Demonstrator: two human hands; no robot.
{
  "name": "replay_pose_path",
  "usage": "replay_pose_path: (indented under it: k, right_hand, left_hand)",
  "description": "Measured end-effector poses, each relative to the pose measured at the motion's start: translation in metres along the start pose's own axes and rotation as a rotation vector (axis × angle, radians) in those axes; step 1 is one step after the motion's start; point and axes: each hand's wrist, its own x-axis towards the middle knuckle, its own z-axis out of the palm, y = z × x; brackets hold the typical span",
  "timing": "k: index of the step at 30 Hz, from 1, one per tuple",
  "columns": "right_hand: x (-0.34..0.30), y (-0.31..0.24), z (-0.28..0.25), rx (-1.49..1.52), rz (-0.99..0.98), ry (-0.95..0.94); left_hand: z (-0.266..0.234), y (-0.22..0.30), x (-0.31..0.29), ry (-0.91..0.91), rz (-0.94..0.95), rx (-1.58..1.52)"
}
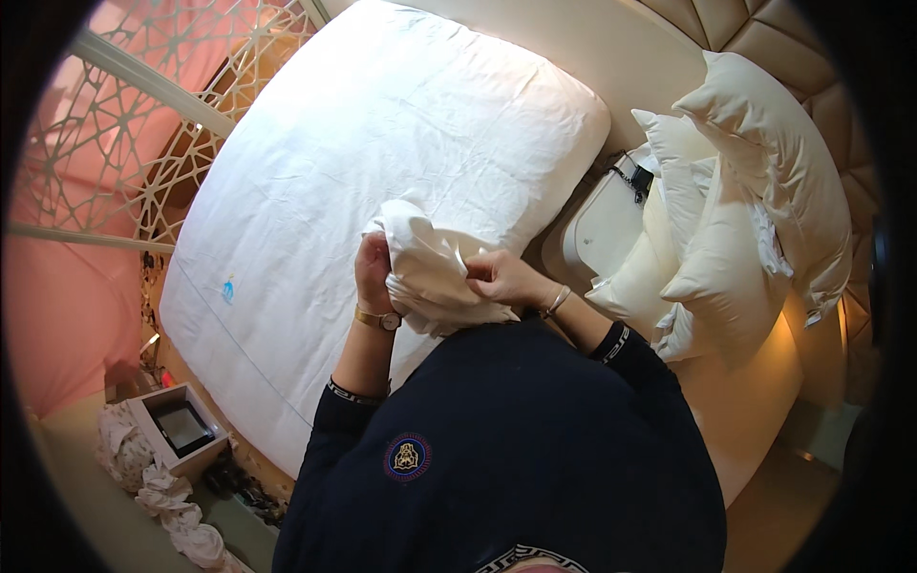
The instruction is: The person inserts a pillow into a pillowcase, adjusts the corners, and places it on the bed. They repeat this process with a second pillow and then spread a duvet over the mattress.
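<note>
holding white cloth (420, 256) — open mattress (368, 124) beyond

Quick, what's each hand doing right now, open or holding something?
Left hand: holding the bunched white cloth, fingers partly hidden.
Right hand: closed, pinching the same cloth.

Pillows (731, 277): lay heaped at the right, cream-white
Padded wall (802, 38): was tan, behind the pillows
Lattice screen (158, 84): stood pale at upper left
Pink drapery (72, 325): showed behind the screen
Open box (205, 457): sat at lower left, beside crumpled fabric (121, 444)
</note>
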Motion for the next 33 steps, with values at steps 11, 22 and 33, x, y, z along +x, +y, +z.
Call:
replay_pose_path:
  k: [11, 22, 33]
  right_hand:
    - [-0.003, 0.013, 0.002, 0.691, -0.081, 0.519]
    - [0.009, -0.037, 0.005, -0.124, -0.325, 0.540]
    - [0.011, -0.002, 0.042, 0.497, -0.055, 0.165]
  left_hand:
    - [0.035, -0.013, -0.002, 0.212, -0.042, 0.604]
    - [0.021, -0.069, -0.024, -0.005, 0.488, 1.396]
    - [-0.029, -0.064, -0.021, -0.344, 0.083, 0.751]
